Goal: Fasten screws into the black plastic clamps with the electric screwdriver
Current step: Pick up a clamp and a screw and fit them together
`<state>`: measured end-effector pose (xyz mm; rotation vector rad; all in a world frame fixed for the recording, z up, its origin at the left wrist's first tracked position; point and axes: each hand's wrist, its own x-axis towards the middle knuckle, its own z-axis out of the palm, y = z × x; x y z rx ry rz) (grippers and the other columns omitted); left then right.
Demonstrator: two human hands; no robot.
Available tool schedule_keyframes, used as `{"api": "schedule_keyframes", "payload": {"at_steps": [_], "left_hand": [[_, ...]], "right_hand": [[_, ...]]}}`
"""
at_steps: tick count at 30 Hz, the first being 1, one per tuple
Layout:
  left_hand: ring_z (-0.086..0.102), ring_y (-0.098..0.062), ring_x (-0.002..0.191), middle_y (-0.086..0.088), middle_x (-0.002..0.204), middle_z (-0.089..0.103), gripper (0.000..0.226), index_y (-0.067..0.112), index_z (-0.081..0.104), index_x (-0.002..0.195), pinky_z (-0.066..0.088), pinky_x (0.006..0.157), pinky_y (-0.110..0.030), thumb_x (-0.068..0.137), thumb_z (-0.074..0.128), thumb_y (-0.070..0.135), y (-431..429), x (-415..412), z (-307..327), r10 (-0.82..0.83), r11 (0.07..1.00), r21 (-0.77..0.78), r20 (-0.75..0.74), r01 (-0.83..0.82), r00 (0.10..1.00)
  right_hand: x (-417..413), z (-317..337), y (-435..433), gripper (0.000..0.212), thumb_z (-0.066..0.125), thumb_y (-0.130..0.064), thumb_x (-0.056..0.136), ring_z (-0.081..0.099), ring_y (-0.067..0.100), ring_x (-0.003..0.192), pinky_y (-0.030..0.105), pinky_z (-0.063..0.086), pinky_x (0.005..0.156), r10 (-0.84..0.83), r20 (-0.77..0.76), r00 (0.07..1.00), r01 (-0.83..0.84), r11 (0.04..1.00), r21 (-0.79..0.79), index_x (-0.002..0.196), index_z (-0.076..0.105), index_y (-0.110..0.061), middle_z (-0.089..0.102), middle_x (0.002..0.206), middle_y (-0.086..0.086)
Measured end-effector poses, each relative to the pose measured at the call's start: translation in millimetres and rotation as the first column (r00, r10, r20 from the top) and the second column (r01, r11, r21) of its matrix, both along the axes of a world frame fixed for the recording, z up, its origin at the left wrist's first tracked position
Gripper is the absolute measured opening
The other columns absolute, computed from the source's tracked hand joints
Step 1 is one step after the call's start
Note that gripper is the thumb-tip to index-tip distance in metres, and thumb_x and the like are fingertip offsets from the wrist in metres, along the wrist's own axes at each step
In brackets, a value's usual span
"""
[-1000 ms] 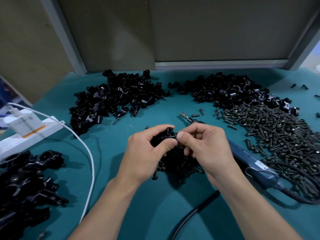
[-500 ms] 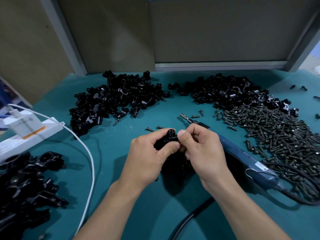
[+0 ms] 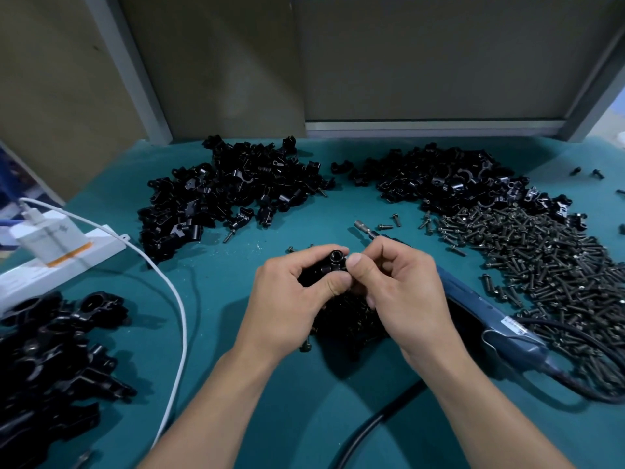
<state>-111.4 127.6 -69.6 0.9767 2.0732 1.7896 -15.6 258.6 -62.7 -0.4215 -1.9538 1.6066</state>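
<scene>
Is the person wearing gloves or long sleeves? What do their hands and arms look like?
No gloves and no sleeves in view. The left hand and right hand are bare, with short, trimmed nails. Both forearms are bare right down to the picture's bottom edge. I see no rings, watch or bracelet on them.

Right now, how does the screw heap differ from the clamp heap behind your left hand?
The screw heap is dull grey, slim headed pins; the clamp heap is glossy black, chunky curved pieces. The screw heap lies beside the electric screwdriver, right of the right hand; the clamp heap lies beyond the left hand. Both lie loose on the teal table, untouched by the hands.
</scene>
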Motion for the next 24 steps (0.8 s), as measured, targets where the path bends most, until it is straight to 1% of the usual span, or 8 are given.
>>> {"api": "schedule_keyframes", "payload": {"at_steps": [3, 5, 8, 13, 15, 19, 22, 24], "left_hand": [[0.074, -0.006, 0.093, 0.019, 0.096, 0.078, 0.026, 0.038, 0.079, 0.107, 0.058, 0.086, -0.029, 0.08, 0.079, 0.037, -0.5, 2.3, -0.1, 0.013, 0.999, -0.037, -0.067, -0.015, 0.998], [0.073, -0.002, 0.094, 0.025, 0.096, 0.077, 0.031, 0.039, 0.078, 0.111, 0.056, 0.085, -0.025, 0.08, 0.078, 0.041, -0.6, 4.4, 0.1, 0.026, 0.997, -0.065, -0.124, -0.035, 0.992], [0.07, 0.006, 0.094, 0.031, 0.097, 0.074, 0.036, 0.042, 0.076, 0.115, 0.052, 0.082, -0.014, 0.079, 0.077, 0.046, -1.3, 4.8, 0.4, 0.045, 0.996, -0.069, -0.158, -0.056, 0.986], [0.07, -0.003, 0.086, 0.024, 0.091, 0.075, 0.027, 0.047, 0.071, 0.11, 0.053, 0.077, -0.023, 0.084, 0.074, 0.047, -0.8, 4.0, 1.2, -0.008, 0.996, -0.094, -0.178, -0.009, 0.984], [0.068, -0.009, 0.08, 0.018, 0.086, 0.074, 0.018, 0.045, 0.07, 0.105, 0.053, 0.074, -0.028, 0.087, 0.071, 0.044, 0.0, 4.9, 1.8, -0.035, 0.997, -0.079, -0.185, 0.021, 0.982], [0.067, -0.01, 0.081, 0.019, 0.088, 0.074, 0.011, 0.039, 0.07, 0.102, 0.052, 0.073, -0.026, 0.092, 0.069, 0.041, -0.3, 5.4, 0.7, -0.067, 0.997, -0.051, -0.251, 0.056, 0.966], [0.066, -0.014, 0.078, 0.011, 0.085, 0.073, 0.016, 0.032, 0.071, 0.101, 0.051, 0.073, -0.033, 0.091, 0.068, 0.043, -0.3, 3.5, -3.2, -0.037, 0.999, -0.039, -0.243, 0.029, 0.969], [0.064, -0.016, 0.074, 0.006, 0.082, 0.071, 0.015, 0.029, 0.071, 0.1, 0.05, 0.071, -0.037, 0.09, 0.07, 0.041, -0.4, 0.9, -5.4, -0.01, 1.0, -0.031, -0.22, 0.004, 0.976]], "right_hand": [[-1.1, 0.0, -2.1, 0.034, 0.066, -0.047, 0.086, 0.044, 0.009, 0.052, 0.029, 0.038, 0.053, -0.01, 0.035, 0.999, 0.011, 1.0, -0.022, 0.069, 0.061, -0.019, 0.055, 0.055, -0.007], [-1.1, 0.3, -2.9, 0.041, 0.063, -0.053, 0.083, 0.045, 0.015, 0.056, 0.037, 0.038, 0.056, -0.021, 0.033, 0.999, 0.023, 0.998, -0.05, 0.071, 0.058, -0.013, 0.055, 0.057, -0.003], [-0.1, 1.7, -3.7, 0.043, 0.061, -0.055, 0.082, 0.046, 0.017, 0.057, 0.04, 0.039, 0.057, -0.029, 0.036, 0.999, 0.031, 0.998, -0.048, 0.071, 0.058, -0.014, 0.056, 0.056, -0.002], [1.2, 2.1, -4.1, 0.039, 0.059, -0.047, 0.091, 0.046, 0.01, 0.054, 0.034, 0.039, 0.056, -0.05, 0.071, 0.996, 0.049, 0.999, 0.018, 0.071, 0.059, -0.014, 0.055, 0.053, -0.005], [2.1, 1.8, -4.9, 0.046, 0.056, -0.048, 0.095, 0.04, 0.008, 0.05, 0.027, 0.034, 0.051, -0.085, 0.096, 0.992, 0.076, 0.992, 0.1, 0.071, 0.056, -0.01, 0.048, 0.049, -0.007], [4.0, 2.2, -5.5, 0.057, 0.051, -0.048, 0.105, 0.03, 0.008, 0.047, 0.023, 0.025, 0.044, -0.133, 0.164, 0.977, 0.097, 0.973, 0.209, 0.068, 0.049, -0.005, 0.035, 0.048, -0.008], [7.8, 8.6, -0.7, 0.056, 0.048, -0.053, 0.104, 0.038, 0.004, 0.045, 0.019, 0.032, 0.046, -0.102, 0.153, 0.983, 0.057, 0.961, 0.272, 0.068, 0.054, -0.011, 0.047, 0.047, -0.002], [10.1, 13.4, 3.3, 0.04, 0.052, -0.047, 0.098, 0.046, 0.003, 0.048, 0.017, 0.036, 0.049, -0.022, 0.168, 0.986, -0.025, 0.962, 0.273, 0.072, 0.061, -0.018, 0.057, 0.052, -0.006]]}}
